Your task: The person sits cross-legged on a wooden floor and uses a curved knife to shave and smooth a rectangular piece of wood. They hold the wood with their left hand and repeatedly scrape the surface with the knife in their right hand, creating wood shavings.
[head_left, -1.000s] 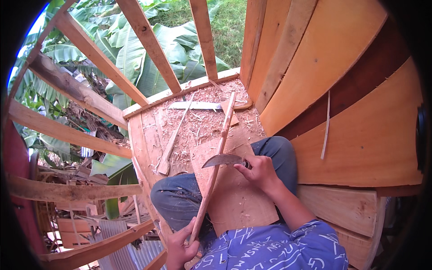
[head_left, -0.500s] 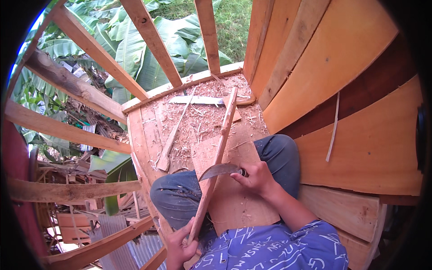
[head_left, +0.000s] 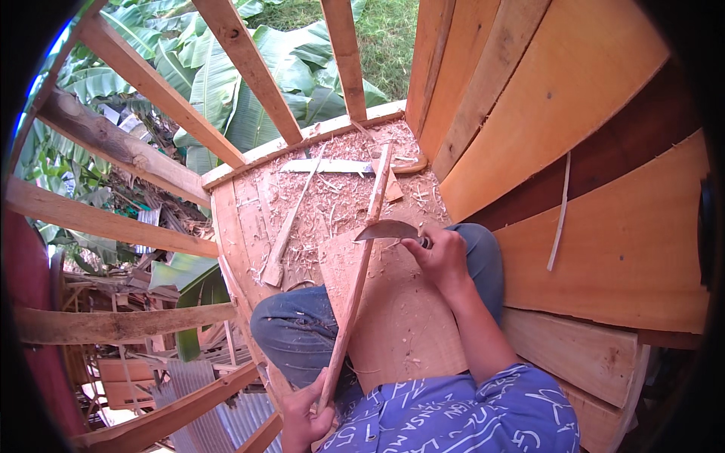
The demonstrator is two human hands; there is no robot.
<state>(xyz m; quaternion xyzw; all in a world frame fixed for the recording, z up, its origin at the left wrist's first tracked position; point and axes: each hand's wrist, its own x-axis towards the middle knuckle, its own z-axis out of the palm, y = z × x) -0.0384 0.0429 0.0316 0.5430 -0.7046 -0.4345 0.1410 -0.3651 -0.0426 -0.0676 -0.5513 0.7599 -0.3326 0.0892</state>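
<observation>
A: L hand [head_left: 305, 413] status?
B: Gripping stick [head_left: 350, 309] nr its lower end.
A: R hand [head_left: 442, 254]?
B: Closed round handle of curved knife [head_left: 387, 229]; blade crosses stick's upper half.
A: Stick's loc?
B: Slanted over board [head_left: 415, 325] on lap [head_left: 298, 328], far end above wood shavings [head_left: 343, 200] on floor [head_left: 242, 219], nr a wood-handled tool [head_left: 343, 167].

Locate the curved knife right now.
In the head view, the curved knife is just right of centre, held in the right hand, its blade across the long wooden stick.
</observation>
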